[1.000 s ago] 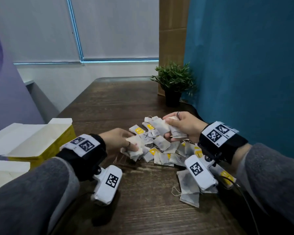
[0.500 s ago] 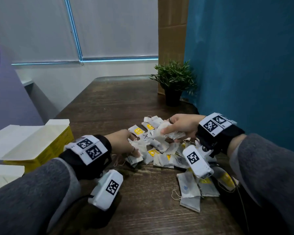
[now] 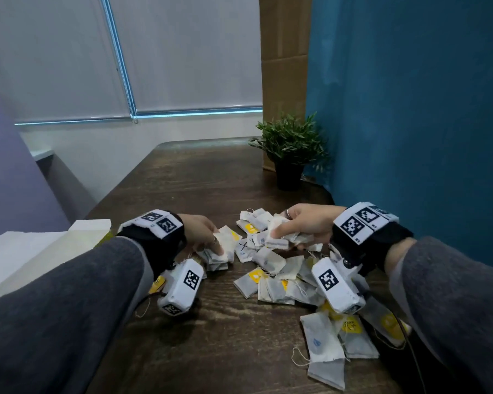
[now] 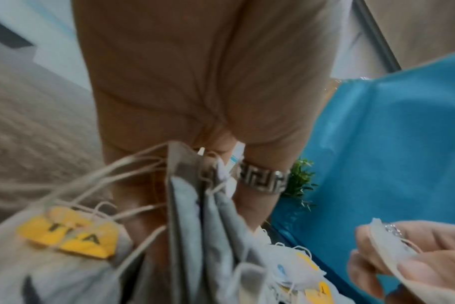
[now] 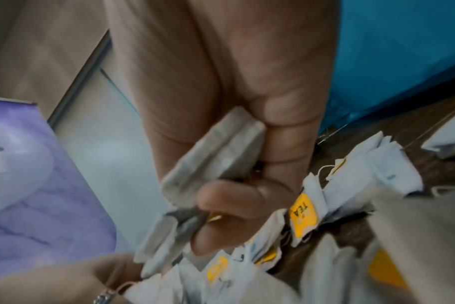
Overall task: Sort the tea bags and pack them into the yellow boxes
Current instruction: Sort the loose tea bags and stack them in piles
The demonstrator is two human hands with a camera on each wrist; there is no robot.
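From the head camera, a loose heap of white paper tea bags (image 3: 279,274) with yellow tags lies on the dark wooden table (image 3: 211,189), while the open yellow cardboard box (image 3: 69,245) with white flaps waits at the left edge, partly hidden by the grey sleeve; probably it sits there so that sorted bags travel only a short way. The left hand (image 3: 202,231) curls round a small stack of bags (image 3: 219,251) just above the table, and the right hand (image 3: 305,223) pinches another bundle (image 3: 279,237) over the heap, likely keeping two kinds apart. The left wrist camera shows fingers (image 4: 262,179), one ringed, closed tight on several bags edge-on, strings trailing. The right wrist camera, blurred, shows the thumb (image 5: 229,195) pressing folded bags against the fingers.
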